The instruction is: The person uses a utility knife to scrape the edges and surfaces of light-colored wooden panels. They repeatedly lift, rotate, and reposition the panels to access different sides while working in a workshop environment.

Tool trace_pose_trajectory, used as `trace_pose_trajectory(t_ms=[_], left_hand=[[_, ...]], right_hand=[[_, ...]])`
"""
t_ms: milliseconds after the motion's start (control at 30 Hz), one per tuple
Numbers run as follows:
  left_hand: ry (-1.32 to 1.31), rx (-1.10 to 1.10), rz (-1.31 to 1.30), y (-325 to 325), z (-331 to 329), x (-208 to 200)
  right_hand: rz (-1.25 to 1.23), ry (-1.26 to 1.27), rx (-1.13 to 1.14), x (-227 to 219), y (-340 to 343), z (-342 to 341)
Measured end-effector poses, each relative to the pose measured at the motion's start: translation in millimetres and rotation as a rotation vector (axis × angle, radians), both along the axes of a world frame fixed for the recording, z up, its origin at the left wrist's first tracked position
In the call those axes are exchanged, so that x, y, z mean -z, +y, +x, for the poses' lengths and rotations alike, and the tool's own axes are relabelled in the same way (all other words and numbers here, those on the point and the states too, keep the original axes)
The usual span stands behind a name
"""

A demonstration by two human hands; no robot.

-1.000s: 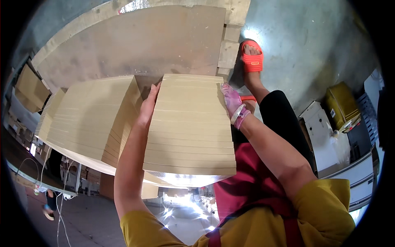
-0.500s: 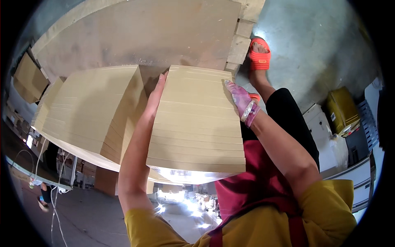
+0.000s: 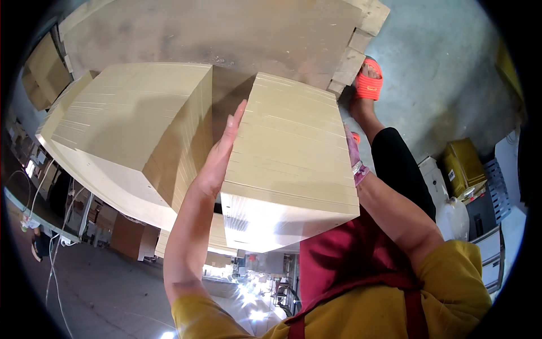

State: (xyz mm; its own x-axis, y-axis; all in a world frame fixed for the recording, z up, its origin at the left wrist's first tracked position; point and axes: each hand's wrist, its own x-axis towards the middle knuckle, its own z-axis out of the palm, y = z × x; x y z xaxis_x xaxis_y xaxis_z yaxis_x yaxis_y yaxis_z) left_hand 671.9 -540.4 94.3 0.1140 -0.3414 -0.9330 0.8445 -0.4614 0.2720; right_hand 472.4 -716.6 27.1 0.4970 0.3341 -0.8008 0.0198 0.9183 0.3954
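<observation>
A block of many thin tan boards (image 3: 296, 135) is in front of me, their edges showing as fine lines across its upper face. Its near end is a pale, glossy face. My left hand (image 3: 226, 144), bare, lies flat along the block's left side with fingers stretched out. On the right side is my right hand (image 3: 354, 148), in a purple patterned glove with a pale band at the wrist. It is seen edge-on and partly hidden behind the block. A larger block of similar boards (image 3: 135, 107) stands to the left, across a narrow gap.
Beyond the blocks spreads a worn brown surface (image 3: 226, 34) with wooden blocks (image 3: 347, 66) along its right edge. My foot in an orange slipper (image 3: 370, 85) is on the grey floor. A yellow carton (image 3: 464, 165) stands at right. White cables (image 3: 53, 260) hang at lower left.
My right hand has slid from the block's upper right corner down its right side. The block sits higher and farther right in view, with more of its pale near face showing.
</observation>
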Motion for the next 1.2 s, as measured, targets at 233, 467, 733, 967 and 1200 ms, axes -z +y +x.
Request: trace_pose_trajectory(t_ms=[233,467,733,967,1200], left_hand=[[0.023,-0.154,-0.025,-3.2,-8.9,-3.1],[0.065,-0.304,-0.113,-9.3,-7.8,6.1],[-0.61,-0.219,0.067,65.4,-46.2,-85.4],[-1.002,0.083,0.625,130.4,-294.8,-181.0],[-1.084,0.195,0.731,132.2,-337.7,-135.7]], right_hand=[[-0.707,-0.072,-0.578,38.2,7.5,-30.4],[-0.139,0.281,-0.336,4.8,-9.8,-13.6],[-1.226,-0.08,-0.965,-100.5,-89.0,-18.2],[-1.821,-1.246,-1.273,-221.9,49.6,85.3],[-2.452,-1.882,-1.683,-165.3,153.3,90.9]])
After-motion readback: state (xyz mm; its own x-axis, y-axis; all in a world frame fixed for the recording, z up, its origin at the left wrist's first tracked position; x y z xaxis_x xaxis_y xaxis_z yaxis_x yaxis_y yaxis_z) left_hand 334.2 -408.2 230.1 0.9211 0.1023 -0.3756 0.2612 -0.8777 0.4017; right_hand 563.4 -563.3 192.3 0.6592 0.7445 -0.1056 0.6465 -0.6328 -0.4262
